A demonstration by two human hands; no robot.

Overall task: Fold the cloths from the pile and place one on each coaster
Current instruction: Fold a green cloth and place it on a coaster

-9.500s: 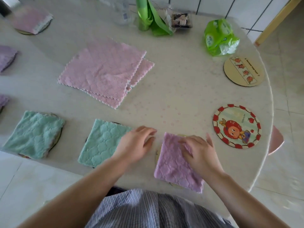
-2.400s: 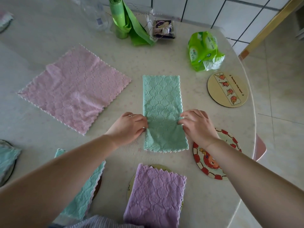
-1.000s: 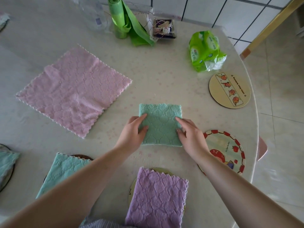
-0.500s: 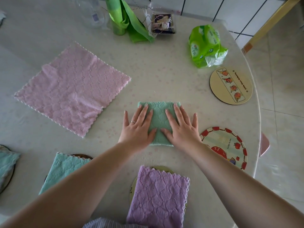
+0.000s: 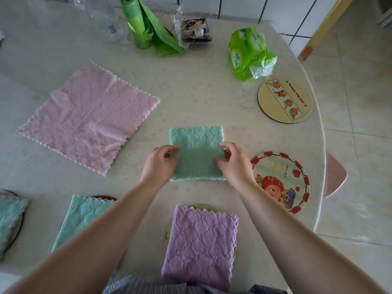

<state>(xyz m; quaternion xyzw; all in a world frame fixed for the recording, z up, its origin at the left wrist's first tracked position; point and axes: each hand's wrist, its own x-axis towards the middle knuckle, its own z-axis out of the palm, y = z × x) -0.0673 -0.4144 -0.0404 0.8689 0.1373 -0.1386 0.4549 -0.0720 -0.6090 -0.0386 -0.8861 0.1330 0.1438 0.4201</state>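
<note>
Left hand: fingers curled, pinching the left edge of the folded green cloth.
Right hand: pinching the cloth's right edge.
Green cloth: flat mid-table, just left of the bare cartoon coaster by the right edge.
Pink cloth: unfolded, toward the left.
Purple cloth: folded on a coaster at the near edge.

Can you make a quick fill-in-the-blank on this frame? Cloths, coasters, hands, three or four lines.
1. Both hands grip the folded ____ cloth, the left hand on one side edge and the right hand on the other.
2. The unfolded cloth lying flat on the table is ____.
3. The number of bare coasters in view is ____.
4. The purple cloth lies on a ____.

Missing words: green; pink; two; coaster
</note>
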